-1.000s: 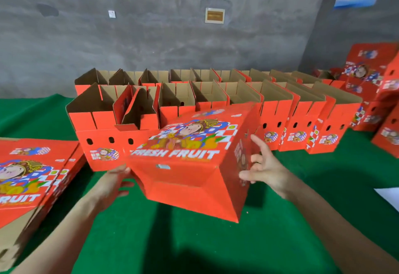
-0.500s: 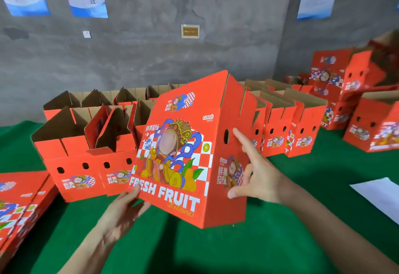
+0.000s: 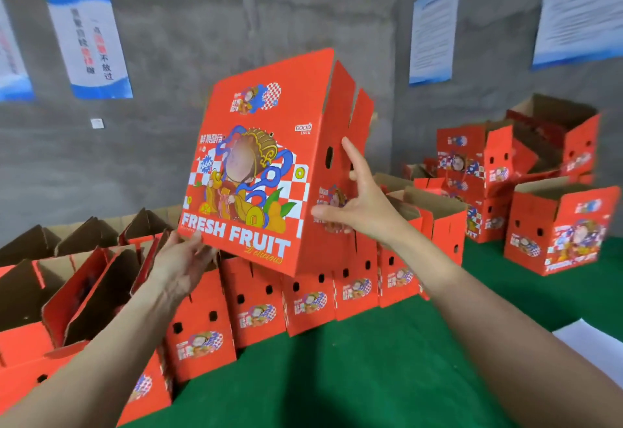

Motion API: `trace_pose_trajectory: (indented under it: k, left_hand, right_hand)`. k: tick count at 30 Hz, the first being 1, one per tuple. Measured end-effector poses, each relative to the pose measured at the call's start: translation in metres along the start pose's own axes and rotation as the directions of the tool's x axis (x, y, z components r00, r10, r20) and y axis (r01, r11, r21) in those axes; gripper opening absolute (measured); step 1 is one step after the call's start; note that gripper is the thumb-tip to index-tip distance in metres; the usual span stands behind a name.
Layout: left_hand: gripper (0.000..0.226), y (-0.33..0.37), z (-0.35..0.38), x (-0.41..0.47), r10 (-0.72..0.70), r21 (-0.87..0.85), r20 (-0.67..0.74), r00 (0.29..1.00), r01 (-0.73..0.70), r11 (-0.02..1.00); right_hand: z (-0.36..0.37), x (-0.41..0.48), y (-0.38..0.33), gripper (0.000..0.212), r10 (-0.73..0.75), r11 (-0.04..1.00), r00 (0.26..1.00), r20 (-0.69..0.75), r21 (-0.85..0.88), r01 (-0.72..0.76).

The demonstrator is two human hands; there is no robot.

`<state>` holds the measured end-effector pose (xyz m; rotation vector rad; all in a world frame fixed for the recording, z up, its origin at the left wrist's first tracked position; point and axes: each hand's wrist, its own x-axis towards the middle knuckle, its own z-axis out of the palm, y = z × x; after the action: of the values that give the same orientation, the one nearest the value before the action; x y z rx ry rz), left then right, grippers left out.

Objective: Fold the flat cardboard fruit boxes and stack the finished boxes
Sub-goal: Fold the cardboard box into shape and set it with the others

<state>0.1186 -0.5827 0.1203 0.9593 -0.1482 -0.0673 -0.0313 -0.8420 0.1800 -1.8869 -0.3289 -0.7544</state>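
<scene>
I hold a folded red fruit box (image 3: 256,171), printed "FRESH FRUIT", in the air, tilted with its printed front toward me and its open top flaps pointing up and away. My left hand (image 3: 182,261) supports its lower left corner from below, fingers against the bottom edge. My right hand (image 3: 362,205) presses flat on the right side panel, fingers straight beside the vent holes. Below the held box stands a row of folded open-top boxes (image 3: 310,303) on the green table (image 3: 371,377).
More open folded boxes (image 3: 84,293) crowd the left side. A loose pile of red boxes (image 3: 478,164) and a single box (image 3: 559,232) stand at the right. A white sheet (image 3: 596,346) lies at the table's right edge. Behind is a concrete wall with posters.
The box has risen from low over the table and turned upright, its front now facing me above the row. Both hands went up with it; the view shifted up and right.
</scene>
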Motion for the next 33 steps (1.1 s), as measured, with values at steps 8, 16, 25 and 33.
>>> trace_pose_trajectory:
  k: [8, 16, 25, 33]
  left_hand:
    - [0.04, -0.071, 0.064, 0.042, -0.009, 0.801, 0.282, 0.959, -0.23, 0.552]
    - [0.046, -0.141, 0.097, 0.099, -0.212, 0.837, 0.354, 0.911, -0.41, -0.362]
    - [0.046, -0.167, 0.058, 0.154, -0.263, 0.684, 0.508, 0.821, -0.569, -0.456]
    - [0.057, -0.16, 0.062, 0.151, -0.213, 0.368, 0.756, 0.619, -0.672, -0.643]
  right_hand:
    - [-0.039, 0.069, 0.071, 0.117, -0.065, 0.97, 0.991, -0.113, -0.242, 0.037]
    - [-0.08, 0.129, 0.161, 0.105, 0.055, 0.909, 0.978, -0.199, -0.395, -0.132]
    - [-0.094, 0.202, 0.236, 0.096, 0.097, 0.897, 0.974, -0.207, -0.405, -0.176]
    - [-0.047, 0.22, 0.302, 0.08, 0.278, 0.688, 0.945, -0.172, -0.65, -0.321]
